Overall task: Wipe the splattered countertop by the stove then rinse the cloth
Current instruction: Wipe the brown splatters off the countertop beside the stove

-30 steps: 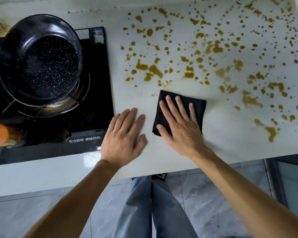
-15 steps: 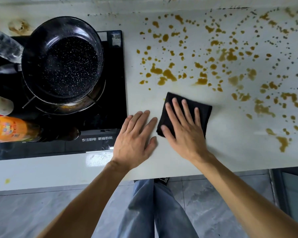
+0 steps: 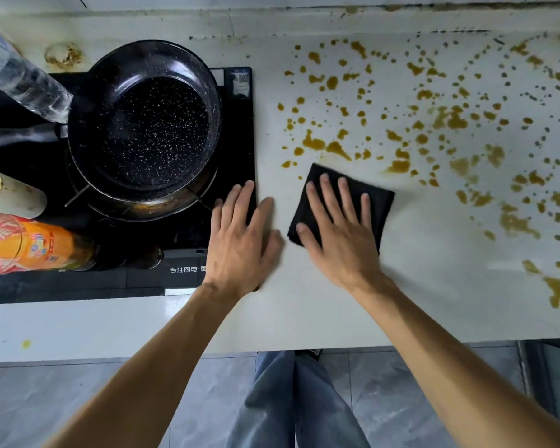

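Pressing the folded black cloth [image 3: 374, 202] flat under the splayed right hand [image 3: 340, 236] for wiping pressure, left hand [image 3: 240, 240] open, bracing on the countertop [image 3: 434, 286].

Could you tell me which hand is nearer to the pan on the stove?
Left. The left hand lies flat at the stove's edge, just right of the pan; the right hand presses the cloth farther right.

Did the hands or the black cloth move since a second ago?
Barely. The right hand has slid the black cloth slightly toward the stove; the left hand now overlaps the stove's edge. Nothing was grabbed or let go. The brown splatters and pan look unchanged.
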A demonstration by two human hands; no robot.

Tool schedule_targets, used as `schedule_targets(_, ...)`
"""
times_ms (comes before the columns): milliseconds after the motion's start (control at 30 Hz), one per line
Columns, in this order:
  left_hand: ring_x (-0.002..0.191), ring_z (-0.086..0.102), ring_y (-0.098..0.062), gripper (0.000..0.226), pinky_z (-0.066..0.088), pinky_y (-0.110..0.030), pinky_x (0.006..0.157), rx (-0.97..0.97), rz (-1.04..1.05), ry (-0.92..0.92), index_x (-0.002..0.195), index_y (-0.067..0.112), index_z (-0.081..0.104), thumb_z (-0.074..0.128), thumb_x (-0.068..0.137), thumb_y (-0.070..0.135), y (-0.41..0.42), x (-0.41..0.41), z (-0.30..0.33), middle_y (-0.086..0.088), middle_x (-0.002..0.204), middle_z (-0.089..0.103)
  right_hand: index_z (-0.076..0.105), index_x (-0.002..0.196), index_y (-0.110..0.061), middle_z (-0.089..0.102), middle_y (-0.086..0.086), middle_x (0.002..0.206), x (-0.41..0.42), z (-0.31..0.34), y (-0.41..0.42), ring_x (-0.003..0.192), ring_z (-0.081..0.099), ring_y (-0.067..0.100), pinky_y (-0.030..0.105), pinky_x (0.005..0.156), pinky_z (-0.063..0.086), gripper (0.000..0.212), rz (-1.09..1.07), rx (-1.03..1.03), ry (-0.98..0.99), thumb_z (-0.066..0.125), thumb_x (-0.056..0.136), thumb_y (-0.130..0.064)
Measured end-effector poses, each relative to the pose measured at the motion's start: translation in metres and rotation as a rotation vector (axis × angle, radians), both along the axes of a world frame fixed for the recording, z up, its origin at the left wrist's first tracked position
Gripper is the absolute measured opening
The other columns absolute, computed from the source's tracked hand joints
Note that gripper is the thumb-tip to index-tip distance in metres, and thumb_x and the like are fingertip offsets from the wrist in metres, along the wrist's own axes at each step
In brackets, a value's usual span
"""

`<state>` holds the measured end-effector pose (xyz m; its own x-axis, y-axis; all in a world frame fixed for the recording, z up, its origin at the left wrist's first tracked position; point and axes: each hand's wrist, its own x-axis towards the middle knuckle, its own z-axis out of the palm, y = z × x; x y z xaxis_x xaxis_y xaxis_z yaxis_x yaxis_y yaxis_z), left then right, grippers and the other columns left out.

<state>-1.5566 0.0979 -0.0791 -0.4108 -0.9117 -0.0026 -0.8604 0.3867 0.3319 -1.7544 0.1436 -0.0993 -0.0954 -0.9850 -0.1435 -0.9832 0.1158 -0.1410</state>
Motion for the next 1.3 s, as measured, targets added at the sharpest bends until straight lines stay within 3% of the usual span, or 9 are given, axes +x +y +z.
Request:
schedule_targets(133,0.162,0.027,-0.035,0.056,0.020,-0.055,0.130,-0.072,0.013,0.006,0.147,0.016,0.054,0.059,0.095,0.036,0.002,-0.001,-0.006,-0.018,0.170,0.037,0.008,0.169,-0.033,0.000,-0.007,0.178,-0.015,0.000,0.019,0.165,-0.003,0.020,0.057,0.131,0.006,0.074,0.108,0.029,-0.032,0.026,0.105,-0.064)
schedule_targets(433,0.162,0.027,-0.032,0.060,0.020,-0.054,0.131,-0.071,0.030,0.021,0.150,0.020,0.051,0.058,0.093,0.039,0.001,-0.001,-0.007,-0.015,0.171,0.035,0.011,0.169,-0.028,0.004,0.000,0.178,0.013,0.002,-0.054,0.165,0.000,0.025,0.059,0.131,0.002,0.074,-0.060,0.015,-0.052,0.030,0.105,-0.060)
schedule_targets(633,0.164,0.024,-0.033,0.059,0.020,-0.056,0.131,-0.075,0.011,0.005,0.150,0.019,0.051,0.056,0.094,0.037,0.001,0.001,-0.012,-0.014,0.173,0.032,0.011,0.169,-0.033,0.004,-0.005,0.178,0.002,-0.001,0.003,0.165,0.001,0.022,0.058,0.131,0.007,0.074,0.154,0.019,-0.026,0.034,0.105,-0.061)
schedule_targets(767,0.163,0.027,-0.033,0.061,0.020,-0.055,0.131,-0.081,0.023,0.011,0.150,0.019,0.052,0.057,0.092,0.036,0.000,0.000,-0.012,-0.014,0.172,0.034,0.010,0.169,-0.036,0.002,-0.008,0.178,0.001,0.005,-0.045,0.165,0.000,0.020,0.057,0.131,0.003,0.073,0.184,0.058,-0.052,0.031,0.104,-0.062)
schedule_targets(933,0.161,0.031,-0.034,0.062,0.023,-0.056,0.131,-0.086,0.022,0.020,0.150,0.015,0.055,0.061,0.092,0.035,0.000,0.001,-0.010,-0.016,0.171,0.038,0.005,0.168,-0.038,-0.004,-0.011,0.177,-0.013,0.011,-0.118,0.164,-0.007,0.017,0.055,0.131,-0.002,0.061,0.109,0.105,-0.091,0.015,0.110,-0.056)
schedule_targets(1100,0.161,0.030,-0.034,0.061,0.023,-0.055,0.130,-0.066,0.024,0.008,0.149,0.015,0.055,0.059,0.091,0.035,-0.001,0.000,-0.009,-0.016,0.171,0.038,0.008,0.169,-0.030,-0.001,-0.003,0.178,-0.023,0.013,-0.070,0.165,-0.004,0.024,0.059,0.130,0.001,0.064,-0.017,0.072,-0.059,0.024,0.112,-0.051)
schedule_targets(1200,0.161,0.030,-0.034,0.060,0.023,-0.055,0.130,-0.061,0.026,0.003,0.149,0.016,0.054,0.057,0.092,0.035,-0.001,-0.001,-0.008,-0.016,0.170,0.038,0.013,0.169,-0.028,0.004,-0.002,0.178,-0.010,0.015,-0.046,0.165,-0.001,0.026,0.061,0.128,0.003,0.067,0.044,0.091,-0.090,0.027,0.108,-0.050)
schedule_targets(1300,0.162,0.030,-0.034,0.061,0.022,-0.056,0.131,-0.047,0.033,-0.004,0.150,0.016,0.054,0.057,0.092,0.034,0.000,-0.002,-0.006,-0.016,0.171,0.037,0.011,0.169,-0.031,0.002,-0.005,0.178,-0.011,0.016,-0.074,0.165,-0.002,0.023,0.059,0.131,0.002,0.069,0.099,0.100,-0.106,0.035,0.107,-0.051)
